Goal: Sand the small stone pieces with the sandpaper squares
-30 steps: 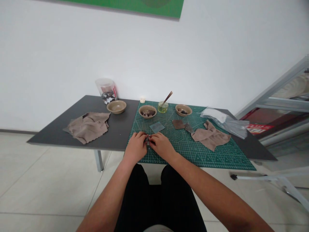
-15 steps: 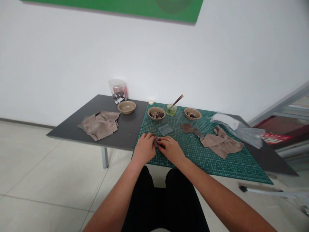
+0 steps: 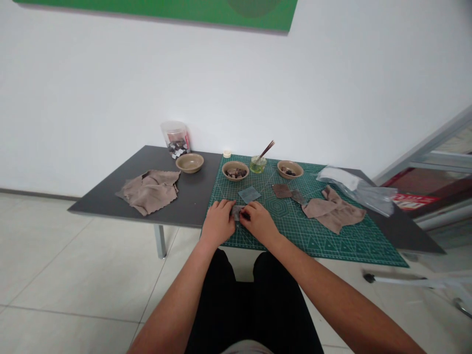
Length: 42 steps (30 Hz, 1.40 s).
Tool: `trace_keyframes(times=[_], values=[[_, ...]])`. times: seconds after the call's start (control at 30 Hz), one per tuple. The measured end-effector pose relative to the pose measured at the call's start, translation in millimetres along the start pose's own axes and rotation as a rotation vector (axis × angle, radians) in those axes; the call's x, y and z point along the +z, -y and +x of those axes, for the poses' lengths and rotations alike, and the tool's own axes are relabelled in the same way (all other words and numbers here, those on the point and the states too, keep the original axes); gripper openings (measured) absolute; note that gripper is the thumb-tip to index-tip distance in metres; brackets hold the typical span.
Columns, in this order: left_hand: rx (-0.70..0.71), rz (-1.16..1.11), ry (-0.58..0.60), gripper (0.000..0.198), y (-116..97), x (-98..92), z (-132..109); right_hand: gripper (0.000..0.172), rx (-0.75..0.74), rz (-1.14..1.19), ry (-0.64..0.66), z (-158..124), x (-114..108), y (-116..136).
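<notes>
Near the front edge of the green cutting mat (image 3: 295, 223), my left hand (image 3: 220, 221) presses its fingers onto a small grey sheet (image 3: 237, 212) that looks like sandpaper. My right hand (image 3: 260, 222) is closed in a pinch at the sheet's right side, on a small dark piece (image 3: 245, 215) mostly hidden by the fingers. Just beyond the hands lies a blue-grey square sheet (image 3: 250, 194). To its right are a brown square sheet (image 3: 281, 191) and a darker grey one (image 3: 298, 197).
Bowls with small brown pieces (image 3: 235, 178) (image 3: 290, 176) stand behind, with a glass cup (image 3: 257, 164) holding thin sticks between them. An empty bowl (image 3: 189, 169), a plastic jar (image 3: 176, 142) and brown cloth (image 3: 151, 191) are left. Another cloth (image 3: 334, 211) and plastic bag (image 3: 357, 189) lie right.
The view has shifted slightly. My right hand's fingers have drawn in and slightly back to the right, and more of the grey sheet shows between the hands.
</notes>
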<state>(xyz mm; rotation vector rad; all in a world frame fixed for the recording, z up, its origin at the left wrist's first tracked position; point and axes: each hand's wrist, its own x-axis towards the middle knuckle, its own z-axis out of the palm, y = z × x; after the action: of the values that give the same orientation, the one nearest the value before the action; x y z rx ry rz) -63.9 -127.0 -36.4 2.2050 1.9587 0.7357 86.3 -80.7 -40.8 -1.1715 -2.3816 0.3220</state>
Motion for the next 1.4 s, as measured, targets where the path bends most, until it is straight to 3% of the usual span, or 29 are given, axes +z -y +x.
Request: trace_keyframes(times=[0.2, 0.3, 0.4, 0.53, 0.67, 0.8, 0.93, 1.17, 1.23, 1.3, 1.4], values=[[0.039, 0.009, 0.031, 0.037, 2.4, -1.8, 0.1, 0.009, -0.081, 0.098, -0.004, -1.8, -1.7, -0.7], [0.053, 0.01, 0.033, 0.033, 2.9, -1.7, -0.2, 0.022, -0.033, 0.089, -0.065, -8.4, -4.7, -4.8], [0.057, 0.01, 0.022, 0.024, 2.0, -0.9, -0.4, 0.035, 0.019, 0.031, -0.034, -14.2, -7.0, -7.0], [0.015, -0.081, -0.105, 0.013, 3.5, 0.8, -2.4, 0.043, 0.038, -0.045, 0.044, -9.6, -12.5, -5.4], [-0.177, -0.254, -0.305, 0.013, 11.2, 1.5, -5.3, 0.044, 0.111, -0.059, 0.193, 8.2, -23.1, -4.5], [-0.214, -0.377, -0.38, 0.013, 16.9, 0.5, -6.5, 0.027, 0.173, 0.038, 0.287, 24.0, -28.8, -5.6], [-0.205, -0.472, -0.434, 0.011, 19.8, 2.3, -7.1, 0.01, 0.101, 0.115, 0.236, 29.4, -27.4, -3.5], [-0.256, -0.54, -0.51, 0.015, 25.0, 6.7, -6.9, 0.005, 0.094, 0.247, 0.146, 37.3, -37.1, 6.5], [-0.263, -0.532, -0.512, 0.016, 23.4, 6.1, -6.9, 0.012, 0.08, 0.347, 0.042, 39.7, -37.6, 8.0], [-0.291, -0.571, -0.516, 0.019, 21.8, 6.1, -7.3, 0.028, 0.076, 0.404, -0.053, 40.7, -33.8, 8.8], [-0.339, -0.618, -0.53, 0.016, 20.9, 7.3, -8.7, 0.039, 0.082, 0.367, -0.072, 40.5, -22.7, 9.7]])
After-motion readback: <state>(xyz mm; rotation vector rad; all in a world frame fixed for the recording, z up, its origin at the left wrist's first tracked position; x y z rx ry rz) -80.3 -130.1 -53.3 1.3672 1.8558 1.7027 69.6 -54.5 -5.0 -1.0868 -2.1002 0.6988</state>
